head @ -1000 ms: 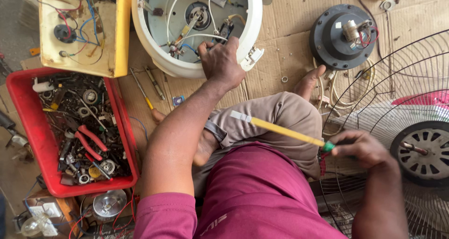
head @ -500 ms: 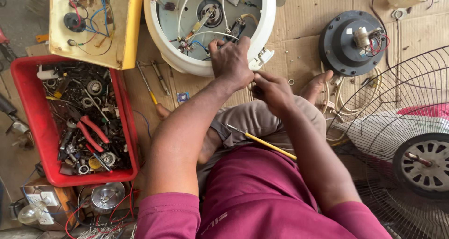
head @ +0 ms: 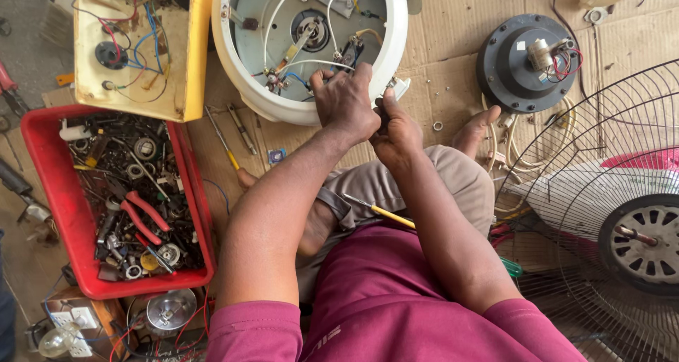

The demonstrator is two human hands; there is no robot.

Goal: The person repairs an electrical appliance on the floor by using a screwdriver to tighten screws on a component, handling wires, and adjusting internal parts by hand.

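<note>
Two hands are pressed together at the near rim of the white round housing (head: 240, 72), which lies upturned on the cardboard floor, wiring exposed. The left hand (head: 344, 101) is curled over the edge; the right hand (head: 396, 130) is clenched on a small dark part, too hidden to identify. A yellow-handled screwdriver (head: 385, 213) is rested across the lap.

left arm: bare, reaches from 7 o'clock up toward 12, elbow slightly bent
left hand (head: 344, 101): back of hand up, fingers curled down, fingertips at 12 o'clock
right arm: bare, runs from 5 o'clock up toward 11, forearm angled inward
right hand (head: 396, 130): just beside left hand, touching it at 4 o'clock side, fingers curled in a closed grip
legs: folded, bare feet showing
</note>
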